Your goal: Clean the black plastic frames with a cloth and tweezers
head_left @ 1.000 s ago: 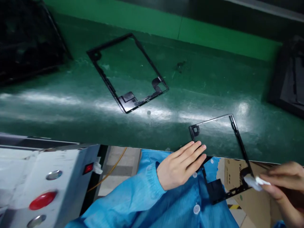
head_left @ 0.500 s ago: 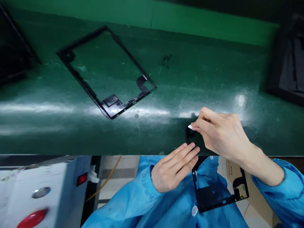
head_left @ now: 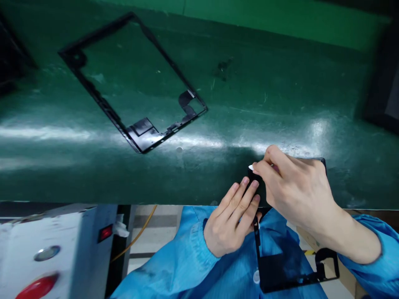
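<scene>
One green belt (head_left: 280, 104), spread out beyond all the fingertips. Two black frames: one loose frame (head_left: 146, 135) flat on the belt, well apart from the fingers, up and to their left; one held frame (head_left: 274, 276) under both hands, far end on the belt, near end hanging over a blue smock (head_left: 193, 265). One grey control box (head_left: 62, 249) well left of the fingers, with one red button (head_left: 37, 286). Two bare hands: left hand (head_left: 232, 220), fingers straight and together, laid on the held frame's left rail, thumb mostly hidden, so clamping or merely pressing not to be told; right hand (head_left: 296, 187), thumb and forefinger pinched shut on one white scrap (head_left: 250, 167) at the frame's far-left corner, just above the left fingertips.
</scene>
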Available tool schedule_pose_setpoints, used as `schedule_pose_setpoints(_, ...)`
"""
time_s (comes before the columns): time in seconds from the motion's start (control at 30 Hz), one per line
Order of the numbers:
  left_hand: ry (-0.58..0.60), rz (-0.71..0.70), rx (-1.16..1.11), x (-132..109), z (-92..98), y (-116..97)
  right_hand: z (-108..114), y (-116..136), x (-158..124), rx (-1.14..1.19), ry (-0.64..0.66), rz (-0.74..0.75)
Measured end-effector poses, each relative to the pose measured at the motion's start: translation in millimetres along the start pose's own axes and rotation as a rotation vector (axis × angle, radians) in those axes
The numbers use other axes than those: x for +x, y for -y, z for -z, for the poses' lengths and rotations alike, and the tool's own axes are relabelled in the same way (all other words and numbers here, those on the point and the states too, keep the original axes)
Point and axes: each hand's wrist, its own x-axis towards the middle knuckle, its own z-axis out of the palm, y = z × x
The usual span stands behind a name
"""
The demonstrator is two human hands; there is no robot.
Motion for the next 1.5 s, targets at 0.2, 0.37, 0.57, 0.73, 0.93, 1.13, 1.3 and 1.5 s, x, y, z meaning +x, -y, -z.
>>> schedule_pose_setpoints(0.2,0.020,0.001,0.004,1,2.4,0,-3,-11,1,0.067,-0.006,0.097)
schedule_pose_setpoints(0.37,0.028,-0.003,-0.001,0,1.9,0,0,-15,-3,0.073,0.018,0.083)
schedule_pose_setpoints(0.57,0.032,0.010,-0.026,0,2.6,-1,2,-7,-2,-0.037,-0.034,0.055)
schedule_pose_setpoints(0.73,0.033,0.009,-0.014,2,3.7,-2,0,-6,-2,-0.008,-0.041,0.057)
schedule_pose_setpoints(0.93,0.065,0.010,-0.019,5,6.7,-3,1,-10,-7,-0.016,-0.011,0.031)
schedule_pose_setpoints(1.13,0.089,0.021,-0.003,7,10.0,-5,4,-11,-7,0.001,-0.010,0.065)
schedule_pose_setpoints(1.3,0.107,0.016,0.004,10,13.2,-6,5,-10,-7,-0.034,-0.012,0.032)
schedule_pose_setpoints(1.5,0.130,0.028,0.012,10,14.2,-8,2,-12,-3,0.005,-0.003,0.108)
